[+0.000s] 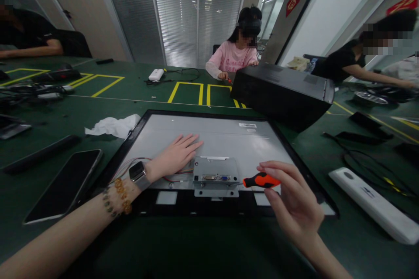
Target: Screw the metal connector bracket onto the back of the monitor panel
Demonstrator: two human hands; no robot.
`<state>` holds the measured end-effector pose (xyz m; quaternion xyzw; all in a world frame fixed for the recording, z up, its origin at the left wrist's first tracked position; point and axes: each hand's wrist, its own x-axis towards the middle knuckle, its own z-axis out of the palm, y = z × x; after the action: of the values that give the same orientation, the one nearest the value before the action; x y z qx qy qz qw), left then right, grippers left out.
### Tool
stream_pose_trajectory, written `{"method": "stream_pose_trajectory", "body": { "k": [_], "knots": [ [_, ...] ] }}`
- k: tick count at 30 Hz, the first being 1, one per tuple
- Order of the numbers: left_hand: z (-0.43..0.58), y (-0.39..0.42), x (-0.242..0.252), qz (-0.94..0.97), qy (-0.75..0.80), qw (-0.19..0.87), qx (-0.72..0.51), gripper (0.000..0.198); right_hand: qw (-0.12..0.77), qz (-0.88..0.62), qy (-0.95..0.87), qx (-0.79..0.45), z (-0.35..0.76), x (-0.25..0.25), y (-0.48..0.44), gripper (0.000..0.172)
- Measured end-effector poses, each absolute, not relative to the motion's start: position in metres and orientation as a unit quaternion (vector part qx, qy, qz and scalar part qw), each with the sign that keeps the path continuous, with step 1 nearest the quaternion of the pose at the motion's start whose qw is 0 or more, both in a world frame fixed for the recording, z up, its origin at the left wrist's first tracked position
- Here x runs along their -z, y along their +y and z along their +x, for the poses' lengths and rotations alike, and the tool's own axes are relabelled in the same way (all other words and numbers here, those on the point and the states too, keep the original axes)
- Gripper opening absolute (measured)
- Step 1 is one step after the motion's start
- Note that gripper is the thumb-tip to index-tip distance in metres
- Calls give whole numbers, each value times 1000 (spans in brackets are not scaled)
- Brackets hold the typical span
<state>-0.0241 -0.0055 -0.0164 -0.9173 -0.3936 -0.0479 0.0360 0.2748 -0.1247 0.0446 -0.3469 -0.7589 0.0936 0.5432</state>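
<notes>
A monitor panel [225,133] lies face down in its black frame, its grey metal back upward. My left hand [178,152] rests flat on that back with its fingers stretched out. Just right of it, a metal bracket [216,174] carries video ports and screws along its front side. Held in my right hand [293,196] is an orange and black screwdriver [263,179], lying nearly level between thumb and fingers. Its shaft points left at the bracket's right end; whether the tip touches a screw I cannot tell. Thin wires [131,163] run under my left wrist.
Left of the panel lie a phone-like black slab [65,183], a dark bar [42,152] and crumpled tissue [113,126]. A white bar-shaped device [373,205] and cables lie right. Behind stands a black computer case [281,91], with a person in pink [234,54] working at it.
</notes>
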Motion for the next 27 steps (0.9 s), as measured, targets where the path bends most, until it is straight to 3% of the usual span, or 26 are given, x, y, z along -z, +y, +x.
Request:
{"method": "stream_pose_trajectory", "body": {
  "k": [8, 16, 27],
  "knots": [
    [-24, -5, 16, -918, -393, 34, 45, 44, 573, -368, -727, -92, 272, -38, -124, 54],
    [-25, -6, 17, -918, -391, 35, 49, 43, 550, -349, -753, -95, 271, -46, -123, 47],
    [-23, -6, 14, -918, -392, 31, 46, 44, 548, -346, -754, -109, 271, -40, -124, 54]
  ]
}}
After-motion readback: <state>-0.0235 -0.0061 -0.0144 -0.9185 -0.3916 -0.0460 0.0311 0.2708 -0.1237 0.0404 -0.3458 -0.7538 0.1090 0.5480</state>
